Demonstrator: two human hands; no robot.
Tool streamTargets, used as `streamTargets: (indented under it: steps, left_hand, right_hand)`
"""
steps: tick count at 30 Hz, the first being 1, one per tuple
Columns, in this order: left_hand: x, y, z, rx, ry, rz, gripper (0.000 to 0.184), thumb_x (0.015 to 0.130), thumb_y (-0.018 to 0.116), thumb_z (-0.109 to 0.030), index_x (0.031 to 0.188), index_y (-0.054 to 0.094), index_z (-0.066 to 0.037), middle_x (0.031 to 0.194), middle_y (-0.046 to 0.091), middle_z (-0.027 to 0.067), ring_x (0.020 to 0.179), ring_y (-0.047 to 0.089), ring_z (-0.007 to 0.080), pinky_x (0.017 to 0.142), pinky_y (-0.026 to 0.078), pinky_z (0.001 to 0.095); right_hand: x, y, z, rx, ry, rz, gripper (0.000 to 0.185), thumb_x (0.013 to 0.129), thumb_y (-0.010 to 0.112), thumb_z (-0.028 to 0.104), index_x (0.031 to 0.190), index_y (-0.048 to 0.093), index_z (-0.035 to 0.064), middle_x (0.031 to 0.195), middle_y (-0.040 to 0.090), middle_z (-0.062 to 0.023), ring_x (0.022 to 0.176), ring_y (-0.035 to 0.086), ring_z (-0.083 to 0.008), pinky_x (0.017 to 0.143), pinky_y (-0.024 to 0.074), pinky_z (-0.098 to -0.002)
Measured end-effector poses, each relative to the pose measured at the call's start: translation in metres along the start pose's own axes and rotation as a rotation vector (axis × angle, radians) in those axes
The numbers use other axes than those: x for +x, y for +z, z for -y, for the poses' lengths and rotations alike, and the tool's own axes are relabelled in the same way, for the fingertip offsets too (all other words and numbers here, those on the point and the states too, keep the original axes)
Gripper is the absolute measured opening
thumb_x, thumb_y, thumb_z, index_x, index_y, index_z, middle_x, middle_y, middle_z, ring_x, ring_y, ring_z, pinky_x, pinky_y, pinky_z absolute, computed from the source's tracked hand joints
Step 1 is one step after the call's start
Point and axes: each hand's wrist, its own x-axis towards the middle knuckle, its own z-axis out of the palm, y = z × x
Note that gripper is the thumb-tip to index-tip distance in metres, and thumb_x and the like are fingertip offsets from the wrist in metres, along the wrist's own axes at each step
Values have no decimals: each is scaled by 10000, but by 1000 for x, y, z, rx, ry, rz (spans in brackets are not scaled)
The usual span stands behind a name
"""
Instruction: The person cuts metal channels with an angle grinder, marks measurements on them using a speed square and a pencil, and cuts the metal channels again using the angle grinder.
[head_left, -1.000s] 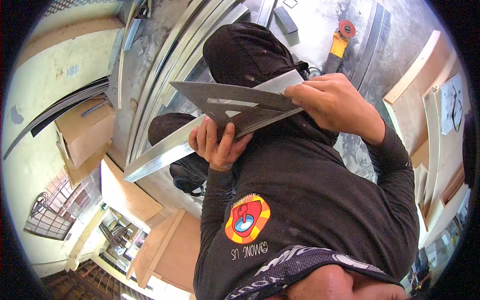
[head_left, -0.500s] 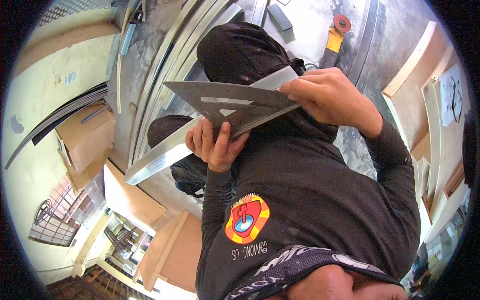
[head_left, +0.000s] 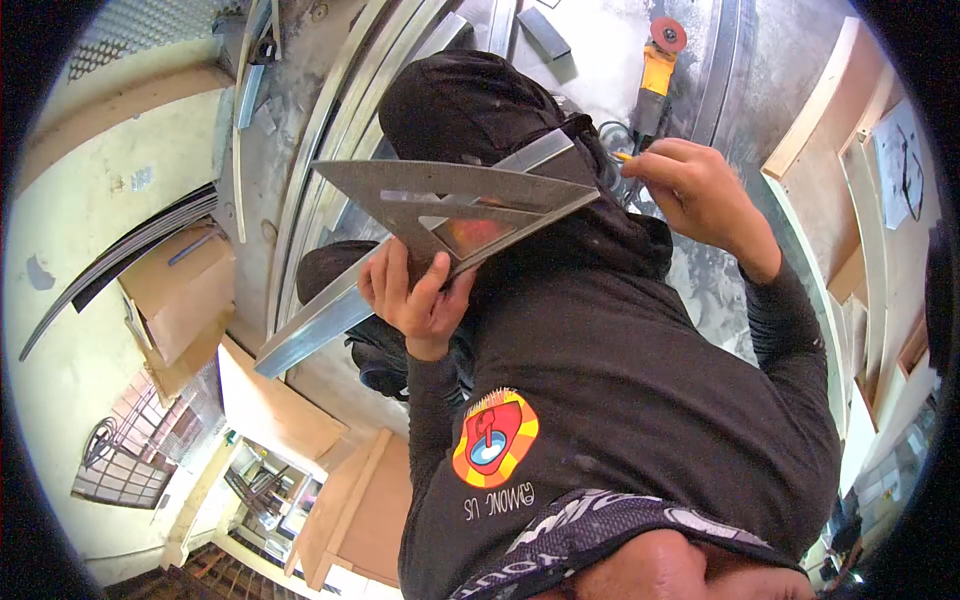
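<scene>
A dark triangular speed square [head_left: 400, 205] with cut-out slots lies across a shiny metal channel [head_left: 335, 300], which rests slantwise over my legs. My left hand [head_left: 415, 295] is closed on both, its fingers and thumb at the lower edge of the square. My right hand [head_left: 700, 190] is raised off to the right, apart from the square. It pinches a thin pencil whose yellow end [head_left: 623, 156] pokes out past the fingertips; the rest is hidden in the hand. The channel's other end [head_left: 545, 155] shows beyond the square.
An angle grinder [head_left: 657, 75] with a red disc lies on the floor ahead. Long metal profiles [head_left: 325, 130] run along the floor at left, with a short offcut [head_left: 543, 33] farther off. Wooden frames [head_left: 815, 110] stand at right. A cardboard piece [head_left: 185, 290] leans at left.
My right hand has moved right, away from the square's corner and the channel, and the pencil's yellow end now shows. My left hand keeps the square and channel, which have shifted slightly.
</scene>
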Motion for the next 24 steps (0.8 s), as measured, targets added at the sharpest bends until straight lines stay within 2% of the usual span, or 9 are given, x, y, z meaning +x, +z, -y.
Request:
streamTargets:
  steps: [3,9,13,16,17,18,20,23,24]
  left_hand:
    - [3,-12,4,-54,91,30,392,737,890,-403,995,687,-188,1231,675,215,1076,648,384,960,427,490]
    - [7,-27,8,-315,-78,48,364,749,853,-339,910,602,-130,1227,682,256,1128,657,437,988,462,515]
    - [12,-33,7,-410,-117,106,396,713,860,-335,897,576,-131,1172,711,239,1113,671,426,1001,454,519]
    - [8,-37,8,-515,-157,112,409,721,834,-400,898,575,-138,1096,744,199,1068,695,391,1006,459,529]
    - [7,-38,8,-566,-159,125,426,738,811,-451,901,574,-137,1052,759,178,1032,711,372,1004,467,543]
    - [9,-38,5,-566,-161,119,426,738,811,-451,901,574,-137,1052,759,178,1032,711,372,1004,467,543]
    - [14,-40,-2,-705,-190,86,389,733,815,-437,898,568,-186,954,779,101,968,730,328,1025,428,521]
    - [29,-40,-14,-728,-104,90,397,738,807,-453,906,561,-190,908,779,85,902,734,311,1020,426,531]
    - [36,-39,-18,-714,-57,100,410,723,818,-455,925,567,-201,940,777,80,892,731,293,1016,430,541]
  right_hand:
    - [4,13,3,132,73,-108,229,849,662,-15,1062,671,69,914,686,-144,820,680,-355,696,547,-424]
    - [11,18,19,235,99,-298,192,879,698,6,1067,690,48,966,721,-141,825,705,-318,727,554,-367]
    - [5,7,18,212,58,-256,166,861,726,28,1024,707,55,886,700,-129,774,691,-317,723,551,-382]
    - [7,-6,27,65,-242,-240,114,846,734,43,951,689,52,809,620,-98,725,635,-319,683,522,-416]
    - [9,-5,33,62,-248,-235,114,846,734,43,951,689,52,809,620,-98,725,635,-319,683,522,-416]
    - [9,-1,39,163,-207,-214,119,860,720,42,971,678,50,831,626,-107,741,638,-326,680,518,-419]
    - [7,5,52,331,-69,-100,128,921,663,61,1045,643,36,914,650,-157,793,656,-349,695,519,-417]
    - [11,18,66,468,65,4,157,959,627,107,1088,619,19,922,659,-185,782,662,-356,686,516,-406]
    - [11,17,66,545,88,114,164,979,606,154,1046,635,7,863,659,-190,720,643,-359,658,506,-387]
